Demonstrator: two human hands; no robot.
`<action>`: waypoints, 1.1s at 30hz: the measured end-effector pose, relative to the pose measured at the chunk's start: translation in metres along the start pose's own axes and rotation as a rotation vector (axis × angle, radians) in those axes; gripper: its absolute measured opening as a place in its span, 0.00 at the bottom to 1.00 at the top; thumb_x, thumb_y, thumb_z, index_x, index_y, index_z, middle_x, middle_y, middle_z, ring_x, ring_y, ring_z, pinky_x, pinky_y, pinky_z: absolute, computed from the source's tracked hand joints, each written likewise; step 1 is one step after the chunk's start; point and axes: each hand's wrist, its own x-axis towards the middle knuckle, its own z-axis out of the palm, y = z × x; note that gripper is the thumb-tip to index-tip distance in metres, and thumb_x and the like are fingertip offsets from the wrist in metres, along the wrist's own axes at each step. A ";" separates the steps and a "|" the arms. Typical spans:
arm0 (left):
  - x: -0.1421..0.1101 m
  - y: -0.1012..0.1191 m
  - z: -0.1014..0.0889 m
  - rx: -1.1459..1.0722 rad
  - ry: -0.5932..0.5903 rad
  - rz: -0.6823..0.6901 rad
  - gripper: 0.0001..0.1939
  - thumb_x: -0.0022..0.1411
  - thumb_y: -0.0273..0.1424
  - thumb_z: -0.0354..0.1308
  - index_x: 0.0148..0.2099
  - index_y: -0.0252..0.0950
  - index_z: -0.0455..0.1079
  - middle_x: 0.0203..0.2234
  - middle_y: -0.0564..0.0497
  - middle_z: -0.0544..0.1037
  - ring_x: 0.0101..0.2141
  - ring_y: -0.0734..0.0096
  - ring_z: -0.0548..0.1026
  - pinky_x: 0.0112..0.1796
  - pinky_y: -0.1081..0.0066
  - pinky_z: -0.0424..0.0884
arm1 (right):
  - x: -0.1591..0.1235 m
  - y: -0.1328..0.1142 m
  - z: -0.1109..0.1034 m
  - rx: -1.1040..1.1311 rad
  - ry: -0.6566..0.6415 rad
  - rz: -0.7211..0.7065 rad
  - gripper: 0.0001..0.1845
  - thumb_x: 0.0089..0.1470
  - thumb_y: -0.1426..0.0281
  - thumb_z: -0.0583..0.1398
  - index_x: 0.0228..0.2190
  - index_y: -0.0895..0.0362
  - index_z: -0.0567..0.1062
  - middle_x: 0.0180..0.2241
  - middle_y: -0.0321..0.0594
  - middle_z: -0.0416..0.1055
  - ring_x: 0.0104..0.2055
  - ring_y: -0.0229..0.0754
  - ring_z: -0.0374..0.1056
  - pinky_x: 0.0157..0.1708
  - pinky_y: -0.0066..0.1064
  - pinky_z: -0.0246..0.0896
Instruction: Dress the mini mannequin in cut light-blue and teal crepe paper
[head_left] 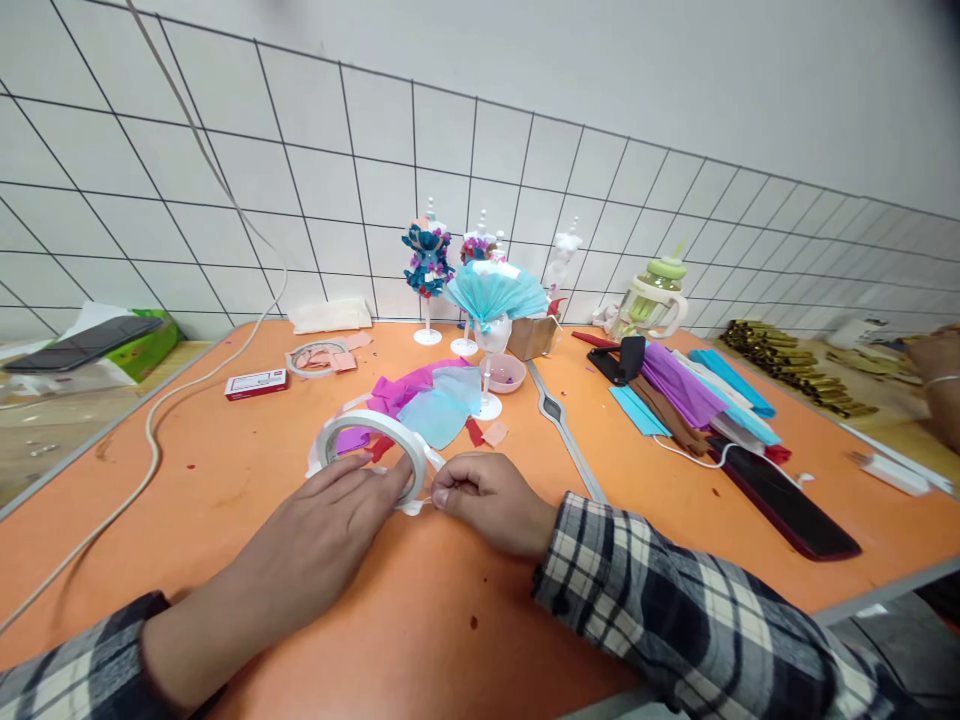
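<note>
1. The tape (369, 420) stands tilted on the orange table (450, 610), just in front of me; I take all my directions from it.
2. My left grip (334, 515) lies at seven o'clock, fingers on the near part of the roll; I cannot tell how firmly they close on it.
3. My right grip (487, 500) is at four o'clock, thumb and fingertips together, pinched on the tape's loose end.
4. At two o'clock sits the pink bowl (512, 374), holding a few small purple bits; the stand (493, 337) in front hides part of it.
5. That stand carries a blue paper fan (495, 295).
6. Just behind the bowl, also toward two o'clock, is a brown carton (531, 338). I cannot see into it.
7. Farther along two o'clock is the jug (651, 302), its green lid on and its clear body greenish; I cannot tell what fills it.
8. At ten o'clock lies the red-and-white box (256, 385), contents hidden.
9. At eleven o'clock a flat ring (291, 360) has peach scraps (330, 352) lying in and over it.
10. Well off at ten o'clock, a phone (82, 343) rests on a green packet (150, 350).
</note>
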 end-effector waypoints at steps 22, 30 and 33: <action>-0.007 0.013 0.008 -0.367 -0.097 -0.278 0.28 0.75 0.31 0.43 0.74 0.44 0.45 0.42 0.49 0.81 0.42 0.61 0.79 0.41 0.70 0.74 | -0.005 -0.003 -0.025 -0.646 0.313 -0.750 0.13 0.63 0.60 0.61 0.44 0.53 0.78 0.42 0.42 0.79 0.43 0.45 0.71 0.45 0.39 0.60; -0.004 0.023 0.005 -0.395 -0.115 -0.262 0.28 0.76 0.32 0.44 0.73 0.46 0.43 0.39 0.51 0.80 0.38 0.64 0.79 0.39 0.70 0.75 | -0.009 -0.006 -0.012 -0.979 0.272 -0.902 0.12 0.69 0.73 0.55 0.36 0.49 0.77 0.31 0.30 0.77 0.35 0.36 0.65 0.41 0.37 0.52; -0.001 0.014 0.002 -0.269 -0.103 -0.131 0.33 0.73 0.24 0.41 0.75 0.44 0.36 0.38 0.50 0.80 0.37 0.62 0.78 0.41 0.66 0.73 | -0.008 -0.003 -0.013 -0.953 0.285 -0.886 0.13 0.67 0.75 0.55 0.33 0.53 0.76 0.26 0.31 0.75 0.34 0.37 0.63 0.42 0.37 0.50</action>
